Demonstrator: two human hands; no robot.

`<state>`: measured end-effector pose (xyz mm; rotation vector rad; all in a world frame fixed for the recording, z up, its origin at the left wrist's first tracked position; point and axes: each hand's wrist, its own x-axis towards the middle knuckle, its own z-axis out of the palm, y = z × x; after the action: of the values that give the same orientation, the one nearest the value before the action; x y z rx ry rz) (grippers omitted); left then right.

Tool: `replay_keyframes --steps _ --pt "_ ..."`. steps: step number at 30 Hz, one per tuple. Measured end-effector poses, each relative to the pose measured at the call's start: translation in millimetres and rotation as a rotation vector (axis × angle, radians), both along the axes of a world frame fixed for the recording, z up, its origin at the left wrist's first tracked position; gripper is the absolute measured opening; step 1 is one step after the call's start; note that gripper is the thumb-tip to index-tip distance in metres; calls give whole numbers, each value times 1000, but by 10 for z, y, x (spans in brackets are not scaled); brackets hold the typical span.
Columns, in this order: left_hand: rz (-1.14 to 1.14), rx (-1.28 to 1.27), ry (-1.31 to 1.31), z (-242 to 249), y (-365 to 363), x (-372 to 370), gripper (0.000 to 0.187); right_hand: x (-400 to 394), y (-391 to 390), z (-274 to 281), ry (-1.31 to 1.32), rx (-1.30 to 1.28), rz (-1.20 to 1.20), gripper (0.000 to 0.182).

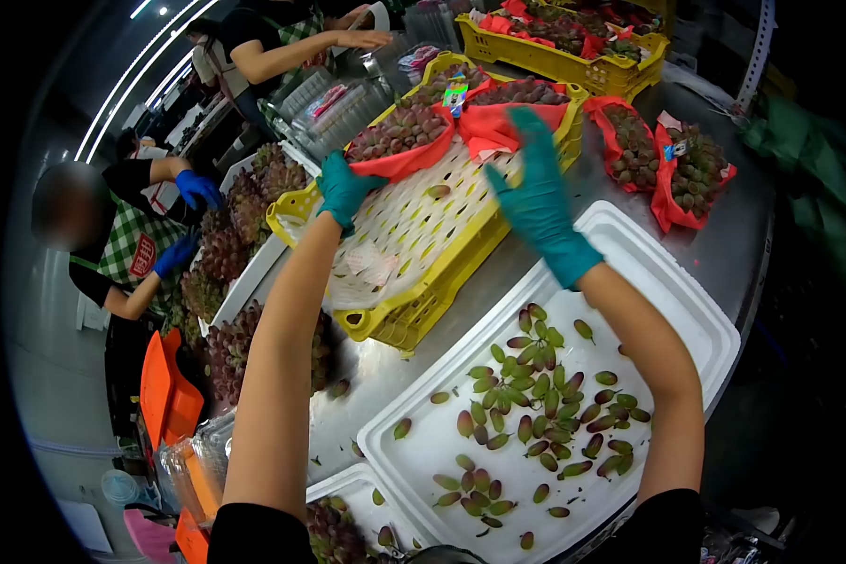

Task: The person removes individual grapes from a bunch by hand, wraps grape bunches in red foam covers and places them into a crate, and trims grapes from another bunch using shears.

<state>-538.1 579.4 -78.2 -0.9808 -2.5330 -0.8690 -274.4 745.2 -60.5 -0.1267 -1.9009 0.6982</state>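
My left hand (344,193), in a teal glove, is closed at the near left end of a red-wrapped bunch of grapes (399,133) in the yellow crate (423,305). My right hand (541,202), also teal-gloved and slightly blurred, is raised over the crate's right side. Its thumb and fingers are apart and nothing is in it. Beyond it, a second red-wrapped bunch (519,92) lies at the far end of the crate. A perforated white liner (409,230) covers the crate floor, with one loose grape (438,191) on it.
A white foam tray (423,432) with many loose grapes lies nearest me. Two red-wrapped bunches (691,174) rest on the metal table at right. Another filled yellow crate (559,61) stands behind. A co-worker in blue gloves (195,190) handles grapes at left. Clear plastic boxes (343,113) are stacked behind.
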Motion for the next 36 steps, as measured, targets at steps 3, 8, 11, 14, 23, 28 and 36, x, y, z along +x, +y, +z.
replay_keyframes --steps 3,8,11,14,23,28,36 --pt "-30 100 -80 -15 -7 39 69 -428 -697 -141 -97 -275 275 73" --pt "0 -73 152 363 -72 679 64 -1015 -931 -1 -374 -1081 226 96" --pt "-247 -152 23 601 5 1147 45 -1033 -820 92 123 -1392 407 101" --pt "-479 -209 332 539 -5 1683 34 -1170 -610 -263 197 -1596 545 81" --pt "-788 19 151 1451 -614 2649 36 63 -1216 521 162 -1683 1197 46" --pt "-399 458 -21 1506 -1308 2984 70 728 -1604 657 198 -1643 1304 60" --pt "-323 520 -732 1063 -2073 3960 52 1866 -2598 349 267 -1854 1195 62"
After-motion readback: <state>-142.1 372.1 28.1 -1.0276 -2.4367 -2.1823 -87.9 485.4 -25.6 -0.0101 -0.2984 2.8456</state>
